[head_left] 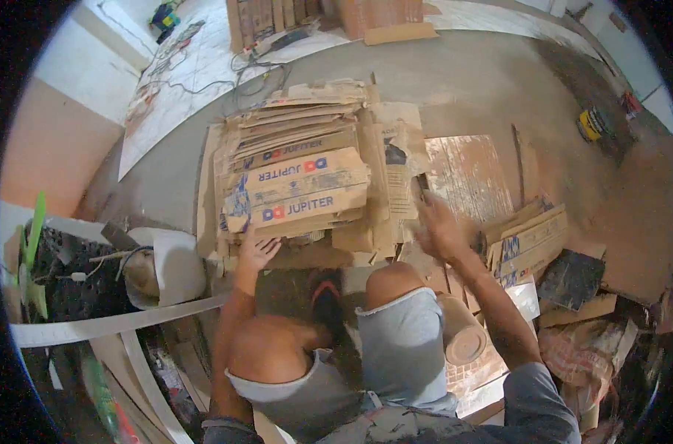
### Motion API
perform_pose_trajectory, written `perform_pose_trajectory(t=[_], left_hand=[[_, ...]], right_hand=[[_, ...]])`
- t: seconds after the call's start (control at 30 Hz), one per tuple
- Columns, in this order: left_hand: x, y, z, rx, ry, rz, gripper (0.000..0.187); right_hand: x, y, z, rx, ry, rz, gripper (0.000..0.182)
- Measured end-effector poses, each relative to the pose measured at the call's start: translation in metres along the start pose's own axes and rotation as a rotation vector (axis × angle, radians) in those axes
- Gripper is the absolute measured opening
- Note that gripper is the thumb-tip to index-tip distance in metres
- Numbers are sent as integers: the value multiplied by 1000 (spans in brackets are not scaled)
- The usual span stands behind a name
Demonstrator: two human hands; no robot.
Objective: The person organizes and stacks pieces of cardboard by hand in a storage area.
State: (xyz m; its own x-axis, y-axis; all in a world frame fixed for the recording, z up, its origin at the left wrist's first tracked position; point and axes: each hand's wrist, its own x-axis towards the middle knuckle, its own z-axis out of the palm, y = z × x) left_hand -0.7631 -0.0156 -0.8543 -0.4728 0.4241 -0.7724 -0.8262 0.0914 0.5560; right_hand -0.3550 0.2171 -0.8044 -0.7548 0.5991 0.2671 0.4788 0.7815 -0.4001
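Observation:
A stack of flattened cardboard boxes [292, 177] printed "JUPITER" lies on the floor in front of my knees. My left hand [258, 250] is open at the near left edge of the stack, palm turned up and fingers apart, its fingertips by the top cardboard. To the right of the stack, my right hand [442, 231] is closed and slightly blurred. A dark narrow tool [423, 182] sticks out from its fingers, pointing away from me; its exact kind cannot be made out. Torn cardboard [396, 148] stands under and beside the stack near this hand.
More folded cardboard [533, 240] and a dark square piece [572, 279] lie at the right. A yellow-and-black bucket [593, 124] stands farther off. Cables [236, 78] cross the floor at the back. A white roll [179, 266] and a white strip [122, 324] are at my left.

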Motion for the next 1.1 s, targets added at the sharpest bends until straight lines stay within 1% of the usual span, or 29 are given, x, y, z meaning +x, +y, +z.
perform_pose_trajectory(t=[0.07, 0.1, 0.13, 0.2, 0.23, 0.3, 0.33, 0.37, 0.43, 0.47, 0.5, 0.53, 0.57, 0.6, 0.67, 0.7, 0.77, 0.83, 0.87, 0.9, 0.93, 0.97, 1.0, 1.03, 1.07, 1.1], left_hand=[[3, 3, 3, -16, 42, 59, 70], [15, 3, 0, -73, 87, 24, 63], [26, 2, -6, -90, 55, 42, 61], [34, -2, -11, -123, -8, 77, 56], [32, -5, -13, -131, -36, 144, 49], [39, -5, -38, 403, -237, 514, 49], [39, -6, -47, 630, -287, 612, 49], [23, -4, -39, 844, -323, 728, 50], [-13, 12, -19, 1198, -312, 793, 52], [-31, 18, -4, 1371, -314, 834, 54], [4, 21, -34, 1306, -351, 768, 54], [37, 23, -63, 1239, -383, 700, 55], [64, 25, -87, 1172, -410, 634, 56], [43, 25, -65, 919, -212, 333, 56], [-10, 28, -12, 283, 251, -136, 57], [-18, 34, -10, 414, 190, -154, 55], [-32, 42, -13, 679, 70, -190, 53], [-32, 54, -23, 771, -136, -54, 53], [-32, 61, -27, 809, -237, 18, 52], [-55, 63, -7, 903, -205, 105, 51], [-97, 59, 41, 993, -172, 196, 49], [-119, 58, 72, 1082, -137, 286, 48], [-94, 72, 70, 1226, -199, 381, 44], [-138, 60, 114, 1215, -242, 409, 47], [-155, 61, 142, 1424, -329, 475, 49], [-164, 54, 168, 1501, -395, 558, 48]], right_hand=[[-27, -3, -61, 34, -24, 329, 50], [-52, 20, -69, -7, 24, 344, 48], [-76, 43, -78, -49, 71, 359, 46], [-109, 51, -110, -91, 157, 469, 41], [-130, 62, -117, -118, 168, 544, 40], [-178, 86, -121, -167, 184, 702, 38], [-198, 99, -117, -105, 191, 772, 41], [-217, 113, -111, -48, 199, 849, 43], [-259, 143, -104, 88, 144, 1064, 47], [-267, 146, -101, 245, 167, 1177, 51], [-269, 144, -102, 392, 202, 1293, 54], [-266, 139, -92, 611, 332, 1363, 61], [-265, 142, -87, 711, 336, 1437, 68], [-266, 145, -81, 820, 332, 1505, 76], [-254, 142, -75, 828, 363, 1510, 87], [-248, 142, -73, 835, 376, 1508, 93], [-238, 143, -66, 817, 436, 1626, 96], [-234, 146, -65, 862, 486, 1676, 94], [-232, 150, -65, 912, 508, 1663, 91], [-231, 151, -64, 963, 526, 1652, 89], [-229, 152, -63, 1014, 543, 1638, 86], [-229, 153, -61, 1031, 583, 1614, 79], [-232, 152, -60, 1046, 628, 1592, 72], [-234, 153, -60, 1059, 676, 1567, 65], [-228, 150, -66, 1023, 693, 1692, 55], [-222, 147, -73, 988, 715, 1816, 44]])
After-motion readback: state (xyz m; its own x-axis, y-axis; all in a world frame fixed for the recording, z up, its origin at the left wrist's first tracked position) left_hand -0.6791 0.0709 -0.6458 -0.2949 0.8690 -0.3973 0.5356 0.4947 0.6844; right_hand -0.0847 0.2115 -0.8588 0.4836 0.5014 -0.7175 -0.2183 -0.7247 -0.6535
